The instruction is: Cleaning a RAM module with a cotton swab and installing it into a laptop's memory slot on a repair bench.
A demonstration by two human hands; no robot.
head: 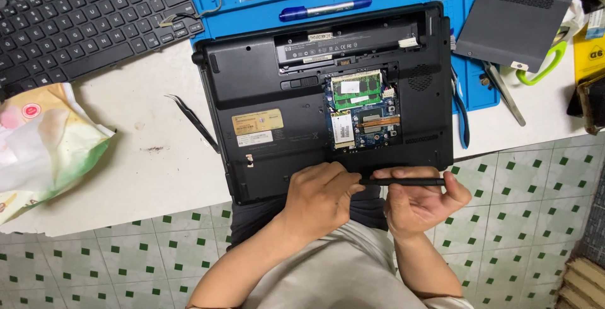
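White desk (pixel 157 176) over green-dotted floor tiles. Both hands pinch one slim black screwdriver (pixel 403 182) at the near edge of the upturned black laptop (pixel 265 88): left hand (pixel 321 198) at the tip, right hand (pixel 422 205) on the shaft. Looks light and stiff; probably best gripped mid-shaft. One open bay, two green circuit boards (pixel 357 89).

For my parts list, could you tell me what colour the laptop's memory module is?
Green, in the head view: the memory module sits in the open bay.
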